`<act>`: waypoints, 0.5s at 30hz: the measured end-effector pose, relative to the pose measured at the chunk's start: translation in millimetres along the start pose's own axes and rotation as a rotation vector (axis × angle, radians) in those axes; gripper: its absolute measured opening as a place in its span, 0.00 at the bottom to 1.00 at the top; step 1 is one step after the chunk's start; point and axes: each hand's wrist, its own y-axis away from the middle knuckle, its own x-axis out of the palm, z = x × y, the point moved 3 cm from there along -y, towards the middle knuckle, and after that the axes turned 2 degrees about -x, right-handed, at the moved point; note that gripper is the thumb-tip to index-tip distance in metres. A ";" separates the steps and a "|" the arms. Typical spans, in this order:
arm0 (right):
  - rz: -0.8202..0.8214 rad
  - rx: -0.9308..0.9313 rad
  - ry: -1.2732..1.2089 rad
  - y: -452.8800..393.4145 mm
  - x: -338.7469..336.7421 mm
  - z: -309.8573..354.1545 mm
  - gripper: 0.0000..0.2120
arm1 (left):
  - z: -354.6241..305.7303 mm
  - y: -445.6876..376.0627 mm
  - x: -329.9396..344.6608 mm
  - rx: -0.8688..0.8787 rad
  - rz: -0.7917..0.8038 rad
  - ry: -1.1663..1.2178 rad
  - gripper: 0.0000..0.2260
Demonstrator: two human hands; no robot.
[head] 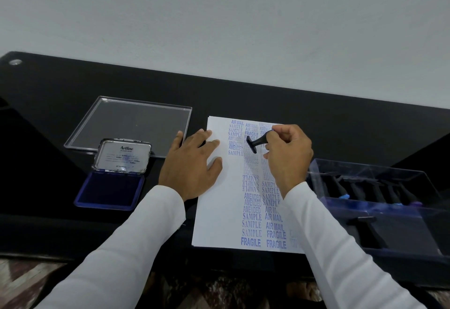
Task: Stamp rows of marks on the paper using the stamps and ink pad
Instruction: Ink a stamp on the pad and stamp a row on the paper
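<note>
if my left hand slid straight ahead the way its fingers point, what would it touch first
Probably nothing but paper: the left hand lies flat on the sheet's left edge, fingers aimed up and right toward the stamped AIR MAIL and SAMPLE marks. The stamp sits further right.

paper (219, 211): white sheet at centre, columns of blue marks (SAMPLE, AMENDED, AIR MAIL, FRAGILE) | stamp (255, 142): black, handle tilted, above paper's 12 o'clock end | ink pad (110, 190): blue, lid open upright, 9 o'clock of paper | stamps (365, 190): black, racked in clear box at 3 o'clock
</note>
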 end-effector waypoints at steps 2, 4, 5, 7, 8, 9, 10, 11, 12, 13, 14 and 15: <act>0.000 0.001 0.002 0.2 0.3 -0.2 0.02 | -0.1 0.1 -0.5 0.001 -0.003 0.004 0.26; 0.000 0.001 0.002 0.3 0.1 0.0 0.03 | -0.4 0.0 -0.7 0.000 0.000 0.003 0.26; 0.000 0.000 0.002 0.3 0.0 0.0 0.03 | -0.4 0.1 -0.4 0.000 0.001 0.004 0.26; 0.000 -0.004 0.002 0.6 -0.2 0.3 0.03 | -0.4 0.1 -0.5 0.001 0.002 0.002 0.26; 0.000 -0.005 0.003 1.0 -0.4 0.6 0.03 | -0.3 0.1 -0.5 0.001 0.003 0.001 0.26; 0.000 -0.004 0.005 1.3 -0.4 0.8 0.03 | -0.1 0.3 -0.5 0.002 0.002 0.001 0.26; 0.000 -0.004 0.004 1.5 -0.5 1.1 0.03 | -0.2 0.6 -0.8 0.003 0.000 0.000 0.26; 0.000 -0.004 0.005 1.5 -0.6 1.5 0.03 | -0.3 0.7 -0.8 0.004 -0.001 -0.001 0.26; 0.001 -0.004 0.006 1.8 -0.8 2.1 0.03 | -0.3 0.7 -0.8 0.004 -0.001 0.001 0.26; 0.001 -0.003 0.007 2.1 -1.0 2.8 0.03 | -0.2 0.7 -0.7 0.005 -0.003 0.002 0.26; 0.001 -0.003 0.003 2.6 -1.3 3.9 0.03 | -0.5 0.7 -1.1 0.006 -0.009 0.003 0.25; 0.002 -0.005 -0.001 3.1 -1.4 5.1 0.03 | -0.7 0.5 -1.6 0.008 -0.016 0.003 0.25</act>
